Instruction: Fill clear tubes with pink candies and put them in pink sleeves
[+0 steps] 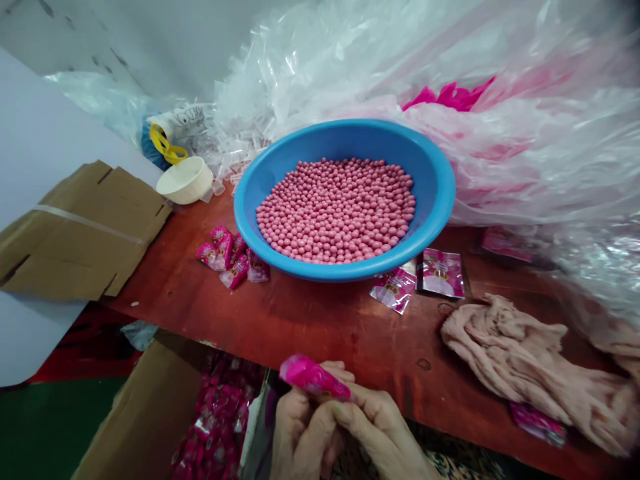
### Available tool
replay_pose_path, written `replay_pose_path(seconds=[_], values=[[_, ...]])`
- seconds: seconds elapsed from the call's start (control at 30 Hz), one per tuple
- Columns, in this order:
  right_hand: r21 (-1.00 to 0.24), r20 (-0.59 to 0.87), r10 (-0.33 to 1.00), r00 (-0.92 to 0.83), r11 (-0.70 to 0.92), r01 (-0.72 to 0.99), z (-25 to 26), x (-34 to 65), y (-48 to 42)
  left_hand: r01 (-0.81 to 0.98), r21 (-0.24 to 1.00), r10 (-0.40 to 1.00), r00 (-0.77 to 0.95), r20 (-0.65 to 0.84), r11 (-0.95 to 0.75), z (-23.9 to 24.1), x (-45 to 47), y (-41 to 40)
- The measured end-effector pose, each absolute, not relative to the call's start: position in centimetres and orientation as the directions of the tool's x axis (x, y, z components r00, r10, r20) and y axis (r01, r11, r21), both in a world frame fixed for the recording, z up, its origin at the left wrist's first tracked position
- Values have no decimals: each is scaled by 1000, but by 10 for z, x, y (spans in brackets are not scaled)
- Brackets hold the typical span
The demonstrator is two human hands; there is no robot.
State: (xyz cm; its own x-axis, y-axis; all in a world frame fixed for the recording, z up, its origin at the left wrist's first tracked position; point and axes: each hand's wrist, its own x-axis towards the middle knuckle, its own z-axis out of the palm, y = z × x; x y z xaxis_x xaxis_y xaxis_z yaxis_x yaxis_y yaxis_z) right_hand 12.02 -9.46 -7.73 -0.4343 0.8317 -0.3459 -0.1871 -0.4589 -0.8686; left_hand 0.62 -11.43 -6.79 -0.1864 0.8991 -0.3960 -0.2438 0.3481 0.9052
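Note:
A small pink printed packet, rounded as if filled, is pinched between my two hands at the table's front edge. My left hand grips it from the left with thumb and fingers. On the other end, my right hand closes its thumb and forefinger at the packet's lower right corner. Both thumb tips nearly meet below it. Beyond the hands stands a blue basin holding many pink beads or balls. Several filled pink packets lie left of the basin, and flat packets lie to its right.
Below the table's left front, a cardboard box holds many pink packets. A crumpled beige cloth lies at right. Clear plastic bags heap up behind. A white bowl and folded cardboard are at left.

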Motion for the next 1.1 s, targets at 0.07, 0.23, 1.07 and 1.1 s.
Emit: replay_pose_path(seconds=[0.07, 0.23, 1.07, 1.1], values=[[-849, -362, 817, -449, -488, -202, -73, 126, -89, -26, 976, 947, -239, -214, 215, -67, 6, -112], [-926, -372, 906, -202, -378, 13, -65, 148, -89, 134, 990, 990, -135, -34, 52, -58, 7, -103], [-986, -148, 983, -109, -139, 93, -60, 149, -92, -583, 659, 795, -37, -606, 476, -57, 6, -99], [-985, -147, 982, -117, -134, 110, -61, 149, -92, -595, 657, 787, -65, -613, 463, -55, 6, -97]])
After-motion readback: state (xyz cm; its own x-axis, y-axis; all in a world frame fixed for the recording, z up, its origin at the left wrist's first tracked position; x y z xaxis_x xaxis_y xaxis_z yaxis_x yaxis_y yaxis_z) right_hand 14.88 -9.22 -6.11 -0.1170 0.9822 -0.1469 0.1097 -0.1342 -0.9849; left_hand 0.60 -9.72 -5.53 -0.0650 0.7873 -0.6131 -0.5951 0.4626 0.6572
